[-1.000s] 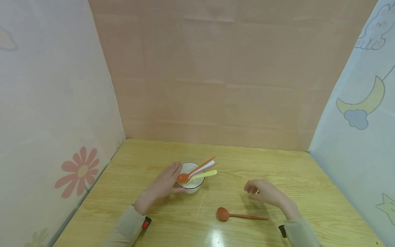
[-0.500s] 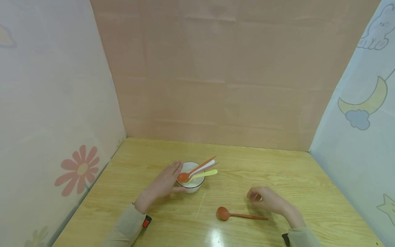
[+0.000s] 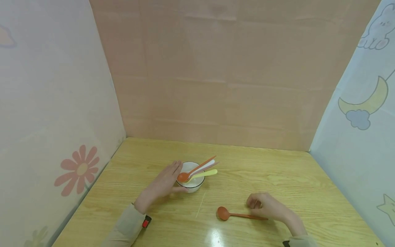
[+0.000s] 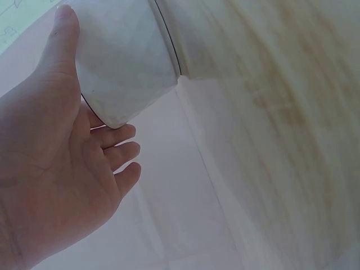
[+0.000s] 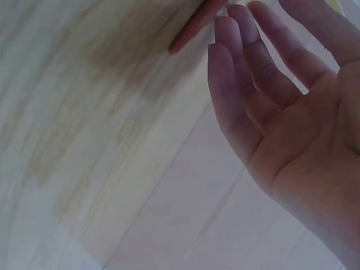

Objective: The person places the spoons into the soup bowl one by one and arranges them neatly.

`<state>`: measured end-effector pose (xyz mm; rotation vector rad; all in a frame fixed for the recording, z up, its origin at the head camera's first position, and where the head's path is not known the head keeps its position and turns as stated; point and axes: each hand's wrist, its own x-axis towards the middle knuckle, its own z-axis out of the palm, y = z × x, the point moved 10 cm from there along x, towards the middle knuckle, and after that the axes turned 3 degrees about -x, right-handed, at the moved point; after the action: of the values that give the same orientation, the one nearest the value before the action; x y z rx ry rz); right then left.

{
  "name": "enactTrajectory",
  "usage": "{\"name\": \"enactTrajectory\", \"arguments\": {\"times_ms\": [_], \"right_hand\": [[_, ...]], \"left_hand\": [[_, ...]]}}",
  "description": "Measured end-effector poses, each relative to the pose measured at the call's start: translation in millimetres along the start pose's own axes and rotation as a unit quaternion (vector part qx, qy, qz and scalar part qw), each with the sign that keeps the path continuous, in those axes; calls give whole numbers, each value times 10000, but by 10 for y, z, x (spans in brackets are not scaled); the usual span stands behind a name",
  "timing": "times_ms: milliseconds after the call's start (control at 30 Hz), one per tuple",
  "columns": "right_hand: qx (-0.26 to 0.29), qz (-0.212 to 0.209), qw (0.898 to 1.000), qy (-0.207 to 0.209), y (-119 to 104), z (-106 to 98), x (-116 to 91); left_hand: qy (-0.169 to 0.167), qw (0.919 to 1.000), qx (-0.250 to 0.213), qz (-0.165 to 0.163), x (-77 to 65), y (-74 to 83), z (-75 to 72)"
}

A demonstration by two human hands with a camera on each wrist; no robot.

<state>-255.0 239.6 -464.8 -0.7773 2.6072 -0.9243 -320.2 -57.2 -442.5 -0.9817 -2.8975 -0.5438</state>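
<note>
My left hand [image 3: 165,180] holds the side of a white bowl [image 3: 193,189] with a dark rim, thumb on the near side and fingers on the far side; the left wrist view shows the same grip on the bowl [image 4: 124,56]. In the bowl lean an orange spoon [image 3: 183,177], a yellow spoon [image 3: 210,173], and white and pinkish handles [image 3: 213,162]. A brown-red spoon [image 3: 223,213] lies on the table, its handle pointing right. Just above that handle hovers my right hand [image 3: 268,205], fingers loosely bent, apart from the spoon handle [image 5: 197,25] in the right wrist view.
The wooden table [image 3: 148,219] ends at a tan back panel [image 3: 216,85]. White side walls with printed drawings stand at left [image 3: 61,103] and right [image 3: 355,164].
My right hand has come down and nearer, from behind the brown-red spoon to over its handle. The left hand, bowl and spoons have stayed in place.
</note>
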Motion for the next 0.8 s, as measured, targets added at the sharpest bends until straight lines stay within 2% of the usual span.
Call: {"name": "enactTrajectory", "arguments": {"times_ms": [200, 500, 800], "right_hand": [[247, -191, 9995, -63, -22, 62, -17], [150, -355, 9992, 54, -44, 81, -34], [204, -678, 9974, 115, -109, 101, -50]], "left_hand": [[-6, 10000, -27, 14, -5, 4, 0], [11, 10000, -3, 29, 4, -17, 29], [-60, 9999, -113, -103, 6, -39, 32]]}}
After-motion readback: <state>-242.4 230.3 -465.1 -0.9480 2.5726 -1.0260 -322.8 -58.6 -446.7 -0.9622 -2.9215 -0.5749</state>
